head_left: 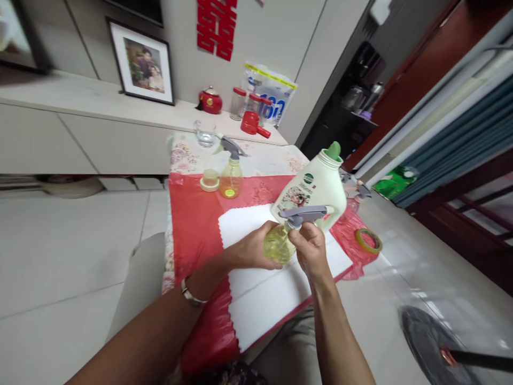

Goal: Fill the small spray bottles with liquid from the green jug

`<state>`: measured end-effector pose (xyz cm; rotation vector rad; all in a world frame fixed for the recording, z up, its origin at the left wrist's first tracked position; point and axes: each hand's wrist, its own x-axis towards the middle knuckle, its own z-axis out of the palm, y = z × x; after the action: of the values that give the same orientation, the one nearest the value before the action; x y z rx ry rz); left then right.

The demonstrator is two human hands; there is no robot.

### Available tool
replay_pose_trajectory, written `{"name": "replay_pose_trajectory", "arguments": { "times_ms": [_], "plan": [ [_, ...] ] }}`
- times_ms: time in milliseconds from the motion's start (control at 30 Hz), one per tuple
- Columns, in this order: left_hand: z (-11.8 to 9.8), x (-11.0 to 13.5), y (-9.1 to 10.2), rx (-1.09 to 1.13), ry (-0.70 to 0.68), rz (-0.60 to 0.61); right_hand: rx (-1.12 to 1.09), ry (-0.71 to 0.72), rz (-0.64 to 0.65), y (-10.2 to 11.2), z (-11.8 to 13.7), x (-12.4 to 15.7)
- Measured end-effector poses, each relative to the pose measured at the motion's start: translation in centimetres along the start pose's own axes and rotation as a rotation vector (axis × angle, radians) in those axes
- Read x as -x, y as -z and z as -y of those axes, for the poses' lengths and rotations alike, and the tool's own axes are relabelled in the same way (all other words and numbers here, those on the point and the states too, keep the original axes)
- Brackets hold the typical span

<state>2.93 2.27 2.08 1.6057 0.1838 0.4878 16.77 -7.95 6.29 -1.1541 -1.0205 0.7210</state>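
Observation:
A clear spray bottle (277, 245) with yellowish liquid and a grey trigger head is held upright above a white sheet (260, 305). My left hand (251, 247) wraps around its body. At the neck, just under the trigger head, the fingers of my right hand (310, 247) grip it. Right behind it stands a large cream jug (316, 179) with an open neck and a green spout. A second yellow spray bottle (231, 179) with a grey head stands farther back on the left, beside a pale translucent cap (209, 181).
Red plastic (192, 214) covers much of the table. A tape roll (368, 241) lies at the right edge, near another spray bottle (355, 203) partly behind the jug. A glass cup (205, 133) stands at the back. Beyond is a ledge with a red pot (210, 100) and jars.

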Motion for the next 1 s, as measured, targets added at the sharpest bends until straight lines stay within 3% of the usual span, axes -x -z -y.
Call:
{"name": "replay_pose_trajectory", "arguments": {
  "times_ms": [133, 233, 533, 767, 1000],
  "plan": [
    [0.4, 0.1, -0.3, 0.211, 0.012, 0.24, -0.056, -0.085, 0.143, 1.6, 1.0, 1.3],
    [0.8, 0.1, -0.5, 0.338, 0.051, 0.348, -0.111, -0.112, 0.177, 2.1, 1.1, 1.8],
    [0.8, 0.1, -0.6, 0.448, 0.116, 0.309, -0.125, -0.059, 0.181, 1.3, 1.9, 2.1],
    [1.4, 0.3, -0.5, 0.503, 0.107, 0.505, -0.03, -0.099, 0.272, 2.0, 3.2, 2.4],
    [1.3, 0.4, -0.6, 0.498, 0.095, 0.413, 0.007, -0.081, 0.243, 1.5, 3.7, 3.1]
  ]
}}
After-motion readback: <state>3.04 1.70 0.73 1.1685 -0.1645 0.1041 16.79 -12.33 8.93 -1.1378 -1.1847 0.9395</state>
